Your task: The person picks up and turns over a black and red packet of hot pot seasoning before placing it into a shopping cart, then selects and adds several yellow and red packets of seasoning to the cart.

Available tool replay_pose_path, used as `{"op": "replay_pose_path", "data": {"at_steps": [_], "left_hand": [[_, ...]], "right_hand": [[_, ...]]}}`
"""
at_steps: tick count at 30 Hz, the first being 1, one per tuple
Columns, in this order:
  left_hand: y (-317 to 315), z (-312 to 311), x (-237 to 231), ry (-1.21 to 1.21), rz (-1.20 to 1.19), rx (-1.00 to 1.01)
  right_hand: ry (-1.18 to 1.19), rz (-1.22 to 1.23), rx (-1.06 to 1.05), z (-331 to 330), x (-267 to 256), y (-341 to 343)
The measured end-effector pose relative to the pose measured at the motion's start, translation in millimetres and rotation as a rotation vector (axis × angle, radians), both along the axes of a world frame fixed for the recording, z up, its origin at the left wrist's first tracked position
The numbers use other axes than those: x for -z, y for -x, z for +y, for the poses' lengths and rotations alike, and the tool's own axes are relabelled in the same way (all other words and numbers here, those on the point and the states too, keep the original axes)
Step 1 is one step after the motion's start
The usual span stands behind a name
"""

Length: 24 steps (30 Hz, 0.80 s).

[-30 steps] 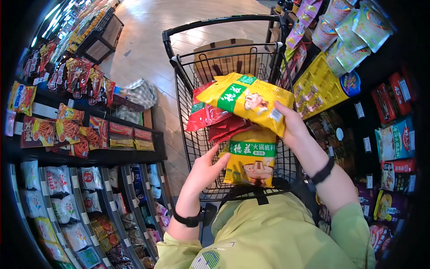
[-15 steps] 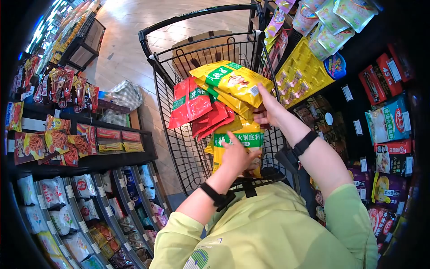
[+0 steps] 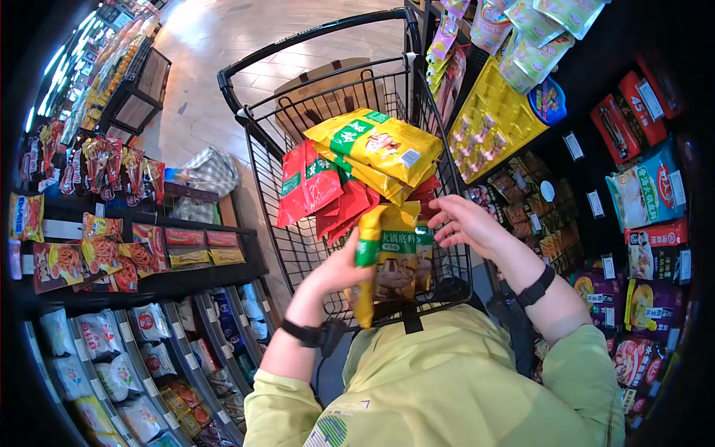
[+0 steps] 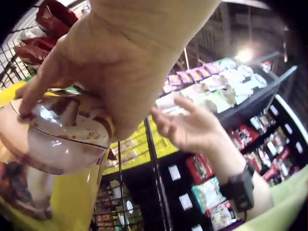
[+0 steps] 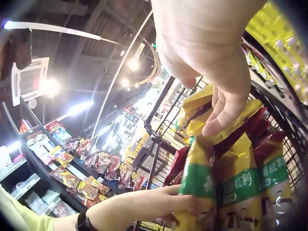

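My left hand (image 3: 337, 267) grips a yellow packet with a green band (image 3: 367, 257), held upright and edge-on at the near left of the cart; in the left wrist view the fingers of that hand (image 4: 106, 67) lie over the packet's printed face (image 4: 57, 139). More yellow packets (image 3: 398, 257) stand beside it in the cart. My right hand (image 3: 469, 227), fingers loosely spread, holds nothing just right of them. Farther in, yellow packets (image 3: 380, 145) lie stacked over red packets (image 3: 309, 182). In the right wrist view, the right hand (image 5: 211, 72) hangs above the standing packets (image 5: 236, 187).
The black wire cart (image 3: 257, 160) surrounds the packets, with a cardboard box (image 3: 328, 93) at its far end. Shelves of snack bags (image 3: 82, 257) line the left. On the right are a yellow display panel (image 3: 495, 119) and shelves of packets (image 3: 648, 194). Tiled floor (image 3: 216, 37) lies beyond.
My left hand has moved left and raised a yellow packet on edge. The right hand has come away from the upper yellow packets, which lie on the red ones.
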<state>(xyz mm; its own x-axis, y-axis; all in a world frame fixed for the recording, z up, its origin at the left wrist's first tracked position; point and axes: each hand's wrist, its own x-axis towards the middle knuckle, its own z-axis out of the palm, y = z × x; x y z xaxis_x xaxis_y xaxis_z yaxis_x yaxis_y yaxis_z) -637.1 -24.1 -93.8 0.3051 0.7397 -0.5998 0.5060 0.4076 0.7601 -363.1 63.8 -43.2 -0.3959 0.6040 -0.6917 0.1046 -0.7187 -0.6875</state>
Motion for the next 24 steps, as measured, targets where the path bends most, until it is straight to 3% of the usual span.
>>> {"op": "replay_pose_path", "data": {"at_steps": [1, 5, 8, 11, 13, 16, 19, 24], "left_hand": [[18, -8, -2, -0.008, -0.224, -0.032], [60, -35, -45, 0.007, -0.397, -0.043], [77, -61, -80, 0.044, -0.619, -0.400], [60, -71, -100, -0.182, -0.904, -0.727], [39, -63, -102, -0.265, -1.083, -0.793], [1, -47, -105, -0.348, -1.147, -0.888], [-28, -39, -108, -0.344, -1.109, -0.951], [-40, -36, -119, -0.288, -1.172, -0.879]], "right_hand": [[-0.001, 0.006, -0.001, -4, -2, -3], [-0.035, 0.014, -0.122, -13, -8, -5], [-0.116, -0.007, -0.251, -18, -11, -1], [-0.099, 0.073, -0.285, -26, -11, 9], [-0.079, 0.062, -0.332, -32, -19, 24], [0.184, 0.438, -0.219, -49, -39, 40], [0.338, 0.652, -0.177, -54, -49, 50], [0.214, 0.535, -0.052, -50, -74, 51]]}}
